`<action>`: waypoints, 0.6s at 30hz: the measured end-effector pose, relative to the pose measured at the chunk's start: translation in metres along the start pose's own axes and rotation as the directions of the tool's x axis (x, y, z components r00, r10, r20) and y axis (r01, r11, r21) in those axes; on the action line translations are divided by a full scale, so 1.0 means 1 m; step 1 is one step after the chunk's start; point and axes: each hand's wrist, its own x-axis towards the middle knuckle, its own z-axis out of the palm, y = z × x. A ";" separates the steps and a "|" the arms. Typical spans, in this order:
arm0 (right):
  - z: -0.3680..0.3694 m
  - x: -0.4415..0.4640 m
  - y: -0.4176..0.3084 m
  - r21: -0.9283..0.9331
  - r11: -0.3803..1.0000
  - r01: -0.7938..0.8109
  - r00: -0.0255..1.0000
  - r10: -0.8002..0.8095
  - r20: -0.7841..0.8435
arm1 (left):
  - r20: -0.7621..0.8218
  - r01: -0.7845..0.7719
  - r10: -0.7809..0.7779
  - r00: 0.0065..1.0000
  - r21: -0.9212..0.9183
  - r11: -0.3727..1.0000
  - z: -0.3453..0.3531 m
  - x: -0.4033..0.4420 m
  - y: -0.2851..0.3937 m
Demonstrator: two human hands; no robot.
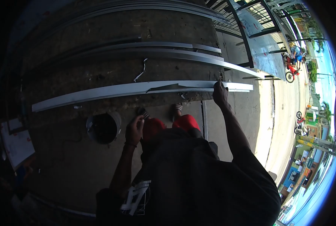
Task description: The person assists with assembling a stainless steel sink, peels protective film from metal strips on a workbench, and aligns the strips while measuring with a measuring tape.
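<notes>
A long white metal profile (111, 89) lies across the near edge of a dark work surface (168, 69). My right hand (220, 94) is closed on the profile near its right end. Along the middle of the profile runs a thin dark strip (168, 87), its left end pointed. My left hand (135, 130) is near my knee, below the surface's edge and apart from the profile. Its fingers are bent together; whether something small is between them is too dark to tell. A thin white curled strip (141, 70) lies beyond the profile.
More long metal profiles (168, 54) lie farther back on the surface. A bucket (104, 128) stands on the floor at the left. Metal frames with a sheet panel (260, 41) stand at the upper right. Beyond, a person on a red motorcycle (291, 71) is on the street.
</notes>
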 end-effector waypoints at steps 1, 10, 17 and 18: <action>0.000 0.002 -0.002 -0.004 1.000 0.004 1.000 -0.005 -0.017 | -0.010 -0.096 0.095 0.995 -0.018 0.995 0.005 0.005 0.015; -0.001 0.002 0.033 0.301 0.949 -0.089 0.993 0.109 -0.051 | 0.045 -0.303 0.303 0.952 -0.003 0.953 0.020 0.035 0.069; -0.005 0.006 0.018 0.305 0.952 0.018 0.999 -0.009 -0.031 | 0.091 -0.200 0.202 0.975 -0.024 0.979 0.019 0.027 0.043; -0.004 0.007 0.018 0.304 0.953 -0.004 0.999 0.014 -0.032 | 0.092 -0.200 0.201 0.975 -0.023 0.980 0.018 0.025 0.040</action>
